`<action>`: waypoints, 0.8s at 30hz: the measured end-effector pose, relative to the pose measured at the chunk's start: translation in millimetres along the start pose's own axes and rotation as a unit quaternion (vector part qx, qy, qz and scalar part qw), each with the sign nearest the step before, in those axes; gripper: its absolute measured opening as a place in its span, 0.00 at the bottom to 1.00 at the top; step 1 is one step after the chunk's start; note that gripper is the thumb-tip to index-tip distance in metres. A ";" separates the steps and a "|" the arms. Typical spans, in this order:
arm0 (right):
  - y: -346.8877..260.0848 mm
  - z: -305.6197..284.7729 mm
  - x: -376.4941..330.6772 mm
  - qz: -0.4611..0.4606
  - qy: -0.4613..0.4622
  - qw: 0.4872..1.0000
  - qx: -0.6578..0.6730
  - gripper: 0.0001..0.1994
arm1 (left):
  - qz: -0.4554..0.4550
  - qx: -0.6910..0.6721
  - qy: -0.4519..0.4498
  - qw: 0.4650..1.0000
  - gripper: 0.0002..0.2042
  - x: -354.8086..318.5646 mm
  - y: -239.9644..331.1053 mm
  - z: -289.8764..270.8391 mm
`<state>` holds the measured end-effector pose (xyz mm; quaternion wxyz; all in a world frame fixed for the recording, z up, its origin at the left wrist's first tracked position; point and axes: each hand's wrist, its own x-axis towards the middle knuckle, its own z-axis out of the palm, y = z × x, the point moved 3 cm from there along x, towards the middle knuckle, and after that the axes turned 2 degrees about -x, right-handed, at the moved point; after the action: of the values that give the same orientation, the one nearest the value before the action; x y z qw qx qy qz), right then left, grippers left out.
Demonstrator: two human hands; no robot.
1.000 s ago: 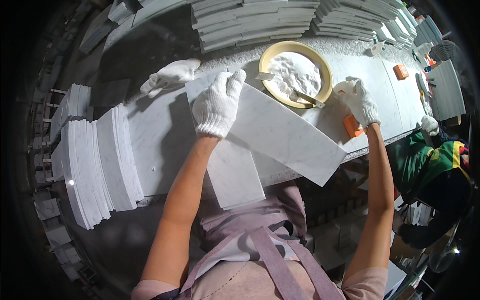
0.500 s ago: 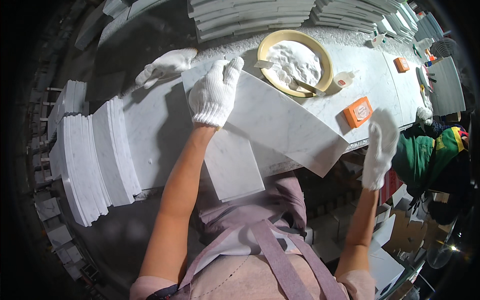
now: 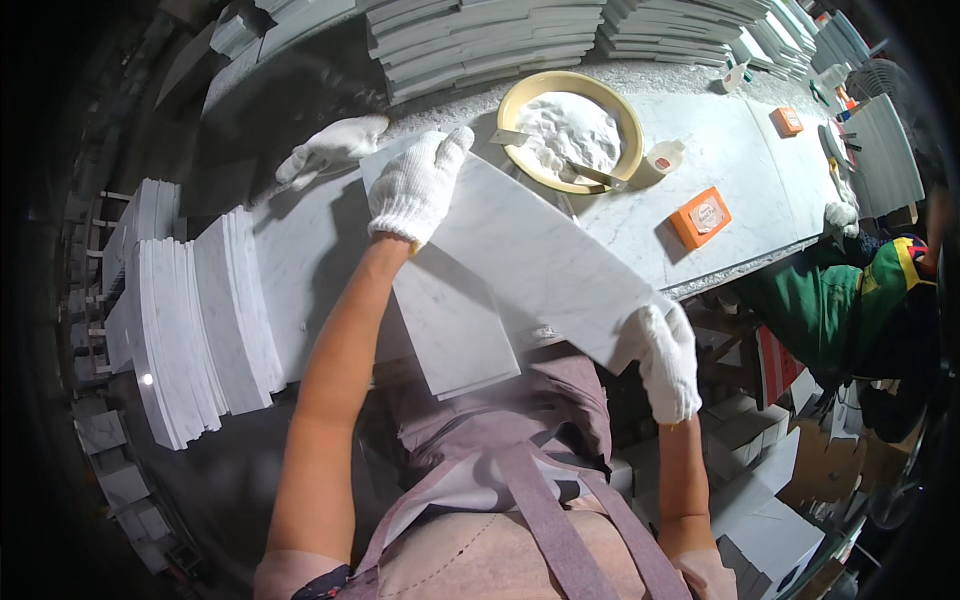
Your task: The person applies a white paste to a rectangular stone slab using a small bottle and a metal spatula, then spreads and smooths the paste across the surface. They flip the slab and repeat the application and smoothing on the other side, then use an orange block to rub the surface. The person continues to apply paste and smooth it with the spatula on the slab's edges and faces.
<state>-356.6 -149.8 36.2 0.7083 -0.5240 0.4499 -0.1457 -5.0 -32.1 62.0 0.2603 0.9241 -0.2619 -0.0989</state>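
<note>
A long white marble tile [image 3: 540,250] with grey veins lies slantwise across the bench, raised over a second marble tile [image 3: 455,325] that juts past the near edge. My left hand [image 3: 412,190], in a white knit glove, grips the tile's far left end. At its near right corner, my gloved right hand [image 3: 665,360] has its fingers round the edge. Beyond the tile stands a yellow bowl [image 3: 632,165] of white powder with a putty knife [image 3: 597,176] in it. A small flat blade [image 3: 510,137] rests on the bowl's left rim.
An orange box [image 3: 700,218] and a small white bottle [image 3: 665,156] stand right of the bowl. Tile stacks [image 3: 180,330] line the left side, with more stacks [image 3: 490,40] at the back. A loose white glove [image 3: 335,148] lies far left. Another person's green clothing [image 3: 810,310] shows at right.
My right hand has come in leftward and taken hold of the long tile's near right corner. My left hand keeps its grip at the other end. The view has shifted slightly.
</note>
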 end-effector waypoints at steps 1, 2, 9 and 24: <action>4.5 1.3 -4.7 0.016 -0.014 1.000 0.023 0.15 | 0.026 0.014 -0.024 0.999 0.32 4.6 -0.2 -1.7; 10.4 5.7 -7.8 0.022 -0.047 0.997 0.053 0.15 | 0.026 0.015 -0.045 0.999 0.32 7.9 -0.3 -0.1; 61.3 16.0 -4.9 0.070 -0.020 0.991 0.112 0.16 | 0.079 0.060 -0.042 0.994 0.30 17.1 1.6 2.4; -69.1 8.7 45.2 -0.305 0.094 0.901 -0.294 0.24 | 0.082 0.140 -0.071 0.984 0.31 18.7 12.7 2.7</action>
<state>-306.4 -203.4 75.0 0.3971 -0.8040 0.3553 -0.2640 4.4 -52.5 65.6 0.1164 0.9173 -0.3662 -0.1045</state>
